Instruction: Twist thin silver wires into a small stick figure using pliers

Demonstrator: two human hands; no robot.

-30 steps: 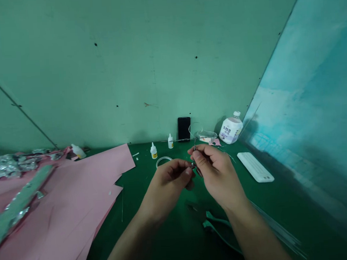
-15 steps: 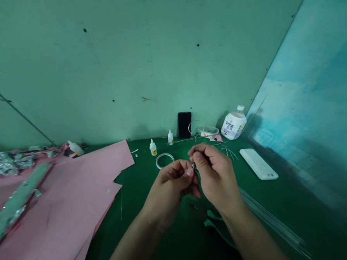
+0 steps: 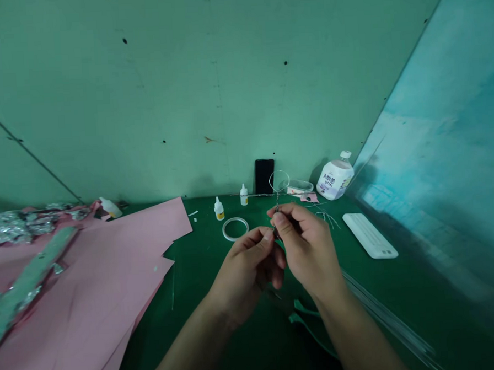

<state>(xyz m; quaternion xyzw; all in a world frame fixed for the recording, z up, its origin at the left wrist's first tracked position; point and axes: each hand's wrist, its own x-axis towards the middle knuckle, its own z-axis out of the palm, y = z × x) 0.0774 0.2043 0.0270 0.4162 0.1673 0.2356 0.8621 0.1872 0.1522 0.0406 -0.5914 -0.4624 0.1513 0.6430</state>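
Note:
My right hand (image 3: 306,245) pinches a thin twisted wire piece (image 3: 277,200) between thumb and forefinger. A round wire loop (image 3: 280,180) stands up from its top, and thin arms stretch sideways from it. My left hand (image 3: 247,265) is closed in a pinch at the lower end of the same piece, where its fingertips nearly meet the right ones. What sits between the fingertips is small, dark and mostly hidden. Below the hands lies a tool with green handles (image 3: 305,311), perhaps pliers, partly covered by my right forearm.
Two small glue bottles (image 3: 219,209) and a white ring (image 3: 235,228) stand beyond my left hand. A phone (image 3: 263,176) leans on the wall by a clear container (image 3: 300,186) and a drink bottle (image 3: 335,177). Pink sheets (image 3: 98,281) cover the left; a white slab (image 3: 369,235) and thin rods (image 3: 386,315) lie right.
The wire loop has turned and now shows as a wider circle, slightly farther right. My left fingertips have shifted a little up. The view has moved slightly.

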